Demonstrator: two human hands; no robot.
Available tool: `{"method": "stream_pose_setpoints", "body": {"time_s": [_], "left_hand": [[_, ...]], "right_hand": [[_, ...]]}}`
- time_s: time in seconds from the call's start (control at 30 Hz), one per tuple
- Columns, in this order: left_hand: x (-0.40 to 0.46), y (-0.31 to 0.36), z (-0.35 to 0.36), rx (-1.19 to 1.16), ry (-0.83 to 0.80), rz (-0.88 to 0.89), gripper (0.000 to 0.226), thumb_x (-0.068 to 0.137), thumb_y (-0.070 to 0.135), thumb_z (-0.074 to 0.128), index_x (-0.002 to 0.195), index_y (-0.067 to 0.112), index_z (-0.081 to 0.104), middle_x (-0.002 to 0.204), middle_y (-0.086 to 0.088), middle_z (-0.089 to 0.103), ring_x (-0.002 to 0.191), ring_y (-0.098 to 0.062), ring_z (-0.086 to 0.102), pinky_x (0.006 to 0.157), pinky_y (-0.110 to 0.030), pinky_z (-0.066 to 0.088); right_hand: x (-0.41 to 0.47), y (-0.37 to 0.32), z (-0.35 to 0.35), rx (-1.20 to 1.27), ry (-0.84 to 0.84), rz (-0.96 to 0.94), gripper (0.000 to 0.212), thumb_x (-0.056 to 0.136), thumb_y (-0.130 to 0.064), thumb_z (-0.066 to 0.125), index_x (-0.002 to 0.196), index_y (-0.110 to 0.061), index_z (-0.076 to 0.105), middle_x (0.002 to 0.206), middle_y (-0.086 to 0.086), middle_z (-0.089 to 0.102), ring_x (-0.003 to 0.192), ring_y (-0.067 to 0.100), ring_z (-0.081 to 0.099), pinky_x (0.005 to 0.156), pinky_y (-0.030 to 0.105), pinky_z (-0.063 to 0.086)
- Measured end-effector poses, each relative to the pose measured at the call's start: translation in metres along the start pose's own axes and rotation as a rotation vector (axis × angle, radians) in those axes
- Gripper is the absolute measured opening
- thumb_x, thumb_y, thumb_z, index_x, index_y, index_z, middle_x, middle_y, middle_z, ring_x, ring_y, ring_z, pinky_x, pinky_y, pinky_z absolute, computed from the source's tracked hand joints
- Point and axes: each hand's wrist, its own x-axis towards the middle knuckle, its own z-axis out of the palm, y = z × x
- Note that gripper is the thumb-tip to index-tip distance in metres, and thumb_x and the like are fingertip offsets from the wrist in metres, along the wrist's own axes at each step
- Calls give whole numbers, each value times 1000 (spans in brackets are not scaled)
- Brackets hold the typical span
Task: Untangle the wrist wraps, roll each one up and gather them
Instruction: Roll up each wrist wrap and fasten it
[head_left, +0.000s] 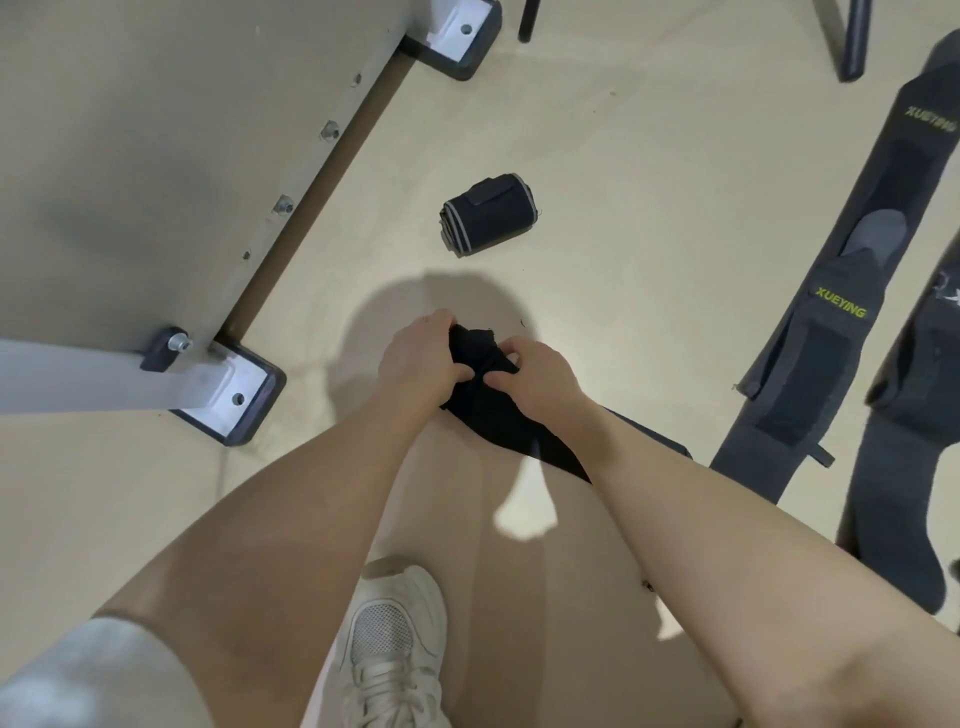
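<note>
A black wrist wrap (501, 410) lies partly rolled on the beige floor. My left hand (423, 358) and my right hand (535, 371) both grip its rolled end, fingers curled round it. Its loose tail runs back toward me under my right forearm. A finished rolled wrap (488, 214), black with grey edge stripes, lies on the floor beyond my hands. Two long unrolled wraps lie flat at the right: one with yellow lettering (852, 291) and another (914, 431) at the frame's edge.
A grey metal frame with bolted foot plates (228, 400) stands to the left, its rail (311, 171) running diagonally to the back. Dark legs (852, 41) stand at the top right. My knee and a white shoe (395, 644) are below.
</note>
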Motion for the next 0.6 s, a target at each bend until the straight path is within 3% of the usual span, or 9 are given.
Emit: {"method": "stream_pose_setpoints", "body": {"time_s": [0.07,0.17,0.27,0.43,0.6], "left_hand": [[0,-1,1,11,0,4,47,81,24,70,120,15,47,114,-9,57,103,-29,53,80,-37,46],[-3,-1,5,12,20,5,42,83,24,66,120,15,46,111,-11,57,101,-29,52,74,-34,43],[-8,2,10,35,63,10,36,86,20,63,117,14,45,110,-9,54,103,-28,47,73,-34,38],[-15,6,16,137,125,50,32,89,18,60,116,12,43,113,-9,50,103,-29,44,71,-33,34],[-18,7,18,129,151,60,30,89,17,58,115,12,43,113,-9,50,102,-28,43,72,-32,34]], "right_hand": [[2,1,0,44,43,-17,19,90,-24,59,107,-14,58,89,0,56,88,23,54,72,30,39],[0,4,-2,-87,112,-132,17,91,-24,58,103,-13,62,99,2,53,98,23,48,82,31,37],[-5,3,-11,-196,24,-195,6,94,-26,51,92,-21,54,91,-3,55,101,24,49,80,31,29],[-11,4,-19,-198,-157,-58,17,100,-29,40,97,-14,47,94,6,58,98,29,56,87,35,36],[-11,-1,-26,-147,-228,-42,35,85,-38,64,100,-7,58,95,6,60,89,23,57,76,31,44]]}}
